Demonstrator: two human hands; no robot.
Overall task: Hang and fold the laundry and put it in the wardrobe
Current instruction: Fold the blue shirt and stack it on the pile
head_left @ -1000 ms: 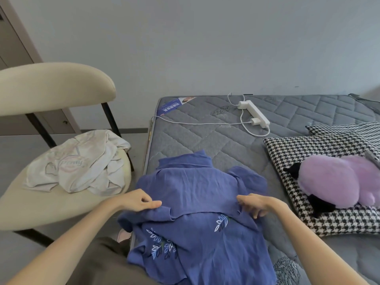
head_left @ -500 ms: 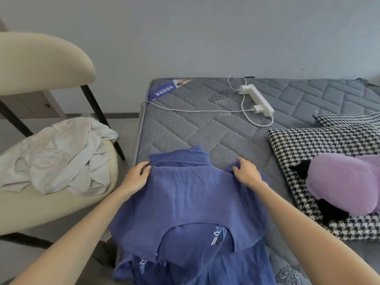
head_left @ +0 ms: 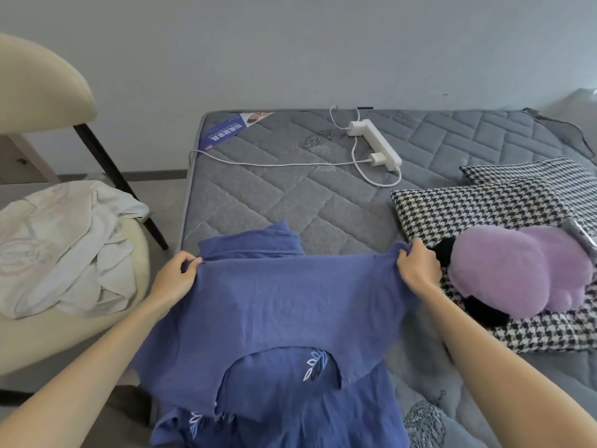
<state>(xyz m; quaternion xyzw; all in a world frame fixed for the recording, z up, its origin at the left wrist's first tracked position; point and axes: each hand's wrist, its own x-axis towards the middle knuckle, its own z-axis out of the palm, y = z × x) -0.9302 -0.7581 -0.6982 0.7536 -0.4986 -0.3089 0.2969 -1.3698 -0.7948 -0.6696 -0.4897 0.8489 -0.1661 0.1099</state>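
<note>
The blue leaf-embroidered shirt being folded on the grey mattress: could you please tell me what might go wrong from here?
The blue leaf-embroidered shirt spills past the left edge of the grey quilted mattress, so it may slide off once released. The right hand pinches the fold close beside the purple plush toy and could knock it.

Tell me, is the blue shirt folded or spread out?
Partly folded: the left hand and right hand pinch a layer of the blue shirt, stretched over its leaf-printed part on the mattress.
</note>
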